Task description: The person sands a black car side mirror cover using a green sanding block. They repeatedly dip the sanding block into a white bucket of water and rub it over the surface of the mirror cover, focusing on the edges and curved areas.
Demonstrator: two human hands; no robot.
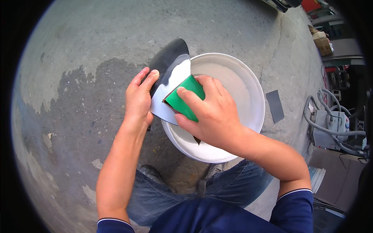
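Right hand pinching green block; left hand gripping curved panel, black and white.

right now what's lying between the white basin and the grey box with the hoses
A dark grey sheet lies on the floor between the white basin and the grey box; the head view shows it.

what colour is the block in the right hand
The block in the right hand is green, seen best in the head view.
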